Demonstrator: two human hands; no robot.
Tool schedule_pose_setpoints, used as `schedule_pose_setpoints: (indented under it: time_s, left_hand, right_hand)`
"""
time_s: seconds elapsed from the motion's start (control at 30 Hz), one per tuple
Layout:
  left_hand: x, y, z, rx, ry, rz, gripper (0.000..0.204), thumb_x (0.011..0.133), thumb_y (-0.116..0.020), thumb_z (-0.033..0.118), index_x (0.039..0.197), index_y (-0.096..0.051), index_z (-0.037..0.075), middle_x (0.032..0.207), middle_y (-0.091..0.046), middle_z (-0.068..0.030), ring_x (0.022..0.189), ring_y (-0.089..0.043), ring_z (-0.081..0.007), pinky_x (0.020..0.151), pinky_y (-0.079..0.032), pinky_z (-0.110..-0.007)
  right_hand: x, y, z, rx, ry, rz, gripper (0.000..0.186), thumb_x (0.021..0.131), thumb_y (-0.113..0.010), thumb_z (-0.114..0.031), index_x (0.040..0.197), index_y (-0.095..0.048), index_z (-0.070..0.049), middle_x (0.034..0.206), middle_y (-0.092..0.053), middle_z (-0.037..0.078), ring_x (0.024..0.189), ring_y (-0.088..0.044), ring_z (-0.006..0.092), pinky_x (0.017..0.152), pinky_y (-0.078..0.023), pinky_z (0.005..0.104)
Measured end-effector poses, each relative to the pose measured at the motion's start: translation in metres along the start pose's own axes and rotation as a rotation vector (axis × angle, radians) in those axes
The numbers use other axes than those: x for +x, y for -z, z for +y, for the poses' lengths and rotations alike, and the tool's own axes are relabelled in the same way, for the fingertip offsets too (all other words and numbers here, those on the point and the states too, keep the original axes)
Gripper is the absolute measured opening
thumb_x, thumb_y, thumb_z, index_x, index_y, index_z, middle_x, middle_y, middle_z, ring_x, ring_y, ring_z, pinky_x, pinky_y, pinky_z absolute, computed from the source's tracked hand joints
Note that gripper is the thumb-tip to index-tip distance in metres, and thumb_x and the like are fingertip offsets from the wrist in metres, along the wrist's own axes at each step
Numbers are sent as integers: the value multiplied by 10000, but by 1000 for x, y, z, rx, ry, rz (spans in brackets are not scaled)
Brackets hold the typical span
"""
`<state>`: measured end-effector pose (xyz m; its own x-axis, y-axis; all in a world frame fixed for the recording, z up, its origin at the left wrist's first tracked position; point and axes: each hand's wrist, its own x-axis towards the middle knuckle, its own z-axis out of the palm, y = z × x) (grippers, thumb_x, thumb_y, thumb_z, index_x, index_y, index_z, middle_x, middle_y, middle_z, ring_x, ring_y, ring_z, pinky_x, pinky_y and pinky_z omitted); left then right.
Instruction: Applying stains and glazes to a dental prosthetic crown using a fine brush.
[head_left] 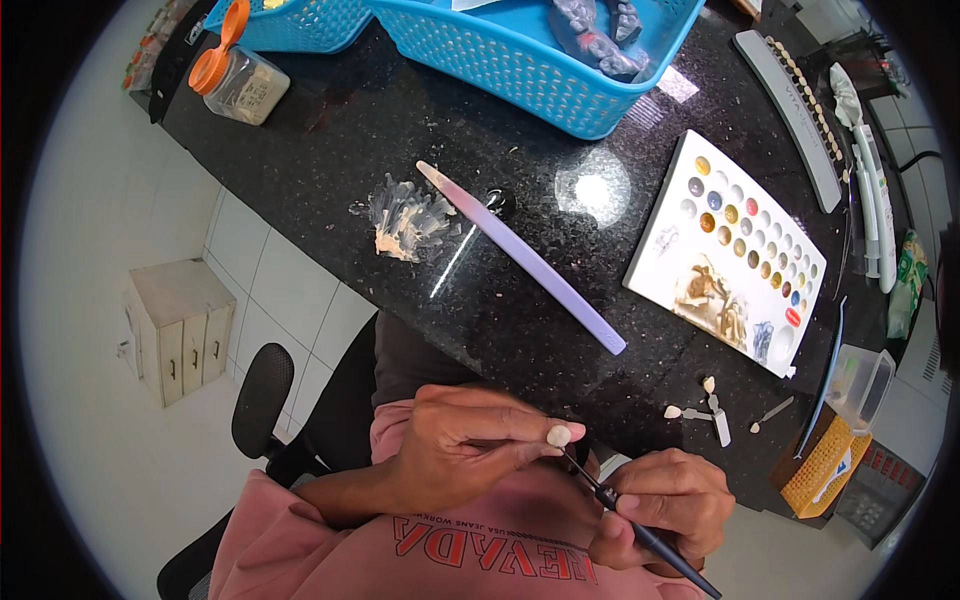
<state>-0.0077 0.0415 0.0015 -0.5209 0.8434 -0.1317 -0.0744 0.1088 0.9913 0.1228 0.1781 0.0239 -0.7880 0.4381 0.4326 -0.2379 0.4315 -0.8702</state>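
Near the table's front edge, my left hand [470,440] is closed, pinching a small pale dental crown [559,436] between thumb and fingertips. My right hand [670,508] grips a slim dark-handled instrument [655,545], likely a fine brush. Its thin shaft points up and left to the crown, and its tip meets or nearly meets the crown's lower side; I cannot tell whether they touch. Ahead lies a purple spatula [540,270] with a pale tip, beside a smear of cream paste [400,225]. To the right is a white palette [660,235] with wells of coloured stains.
Blue baskets [500,65] stand at the back, one holding dental models [590,40]. An open orange-lidded jar [240,92] is far left. Tooth shade tabs [712,410], a shade guide [790,115], a blue stick tool [825,375] and a yellow woven box [822,470] lie right.
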Motion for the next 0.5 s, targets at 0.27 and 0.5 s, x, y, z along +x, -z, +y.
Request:
schedule_pose_setpoints:
  time_s: [0.27,0.5]
  left_hand:
    - [-2,1,-2,-16,3,-13,233,756,-713,-12,975,-723,69,834,-709,-112,705,-695,-164,586,-539,-236]
    - [-3,1,-4,-29,11,-10,246,751,-710,-28,976,-724,71,817,-707,-115,677,-690,-161,565,-532,-235]
  right_hand:
    - [-2,0,0,12,-19,30,191,662,-672,8,794,-534,9,628,-574,108,457,-570,152,448,-492,239]
    - [0,2,-2,-3,-34,8,191,663,-673,9,793,-534,9,627,-572,106,466,-577,155,444,-491,240]
